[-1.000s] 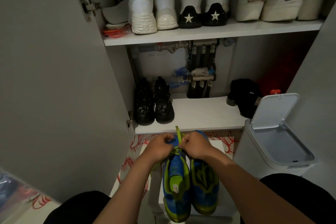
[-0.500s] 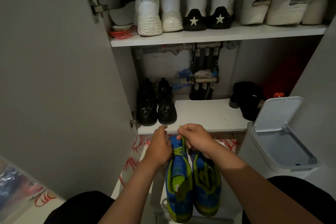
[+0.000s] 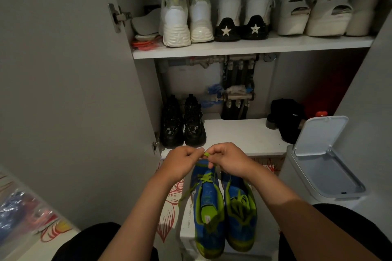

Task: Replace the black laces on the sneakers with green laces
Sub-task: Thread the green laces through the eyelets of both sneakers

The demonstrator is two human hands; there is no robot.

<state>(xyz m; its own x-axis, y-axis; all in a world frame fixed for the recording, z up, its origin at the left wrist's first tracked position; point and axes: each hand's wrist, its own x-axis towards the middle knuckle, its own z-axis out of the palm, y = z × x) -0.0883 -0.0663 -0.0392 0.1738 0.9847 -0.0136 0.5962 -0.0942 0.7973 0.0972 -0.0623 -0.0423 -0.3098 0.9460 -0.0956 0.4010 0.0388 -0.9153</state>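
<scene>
Two blue sneakers with lime-green trim stand side by side on a white box in front of me, the left sneaker and the right sneaker. A green lace runs through the left sneaker's toe-end eyelets. My left hand and my right hand meet over that toe end, both pinching the lace's end between fingertips. A loose length of green lace hangs down the left sneaker's side. The right sneaker carries green lacing too.
An open cupboard faces me. Black boots and a black cap sit on its lower shelf; white shoes line the upper shelf. A white bin with raised lid stands right. The grey door is left.
My left hand has come back up from the sneaker's side and joined my right hand on the lace end. The lace tip, earlier sticking up, is now short between the fingers.
</scene>
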